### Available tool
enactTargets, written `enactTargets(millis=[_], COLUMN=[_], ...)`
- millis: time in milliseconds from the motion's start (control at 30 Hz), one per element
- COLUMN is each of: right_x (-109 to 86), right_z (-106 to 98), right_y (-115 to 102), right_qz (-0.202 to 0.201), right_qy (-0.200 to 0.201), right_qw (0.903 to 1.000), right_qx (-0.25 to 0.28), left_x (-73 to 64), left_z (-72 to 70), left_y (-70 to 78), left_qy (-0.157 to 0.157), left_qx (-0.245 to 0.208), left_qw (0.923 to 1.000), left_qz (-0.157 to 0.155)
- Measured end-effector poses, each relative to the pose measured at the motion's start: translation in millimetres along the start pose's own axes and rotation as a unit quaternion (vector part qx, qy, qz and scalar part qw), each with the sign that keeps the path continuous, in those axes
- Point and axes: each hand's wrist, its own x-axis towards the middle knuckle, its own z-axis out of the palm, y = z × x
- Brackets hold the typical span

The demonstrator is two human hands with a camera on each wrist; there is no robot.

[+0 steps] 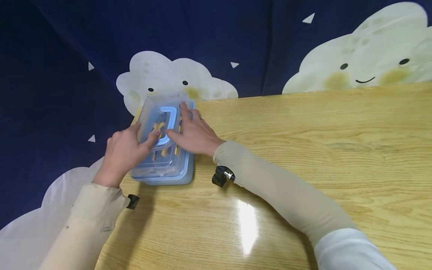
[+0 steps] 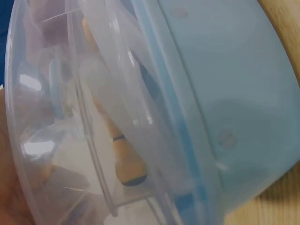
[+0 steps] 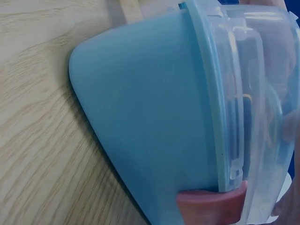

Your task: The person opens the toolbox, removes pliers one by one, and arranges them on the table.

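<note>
A light blue storage box (image 1: 190, 167) with a clear domed lid (image 1: 160, 98) stands on the table's left side. A blue carrying handle (image 1: 173, 119) lies flat on the lid. Through the clear plastic I see several yellow-orange-handled items (image 2: 126, 159), partly hidden. My left hand (image 1: 126, 152) rests at the lid's left side, its thumb stretched over the top toward the handle. With fingers extended, my right hand (image 1: 195, 133) lies along the lid's right side, its thumb by the handle. A pinkish-red latch-like piece (image 3: 213, 206) shows at the box's rim.
The wooden table (image 1: 303, 150) reaches far to the right. Behind it and on the left hangs a dark blue cloth (image 1: 202, 30) printed with white clouds. A small camera (image 1: 221, 176) is strapped at my right wrist, another wrist camera (image 1: 133, 201) at my left.
</note>
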Motion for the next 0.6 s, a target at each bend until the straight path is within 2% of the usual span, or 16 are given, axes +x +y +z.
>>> enactTargets(millis=[300, 600], right_x=[0.1, -5.4], right_z=[-6.5, -15.7], right_y=[11.8, 22.6], right_qz=[-0.017, -0.030], right_qy=[0.003, 0.005], right_qw=[0.9997, 0.9988], right_qx=[0.015, 0.038], left_x=[3.4, 6.8], left_z=[-2.6, -2.5], left_y=[9.0, 18.3], left_qy=[-0.006, 0.004], left_qx=[0.015, 0.015], left_qw=[0.9998, 0.9991], left_qz=[0.011, 0.040])
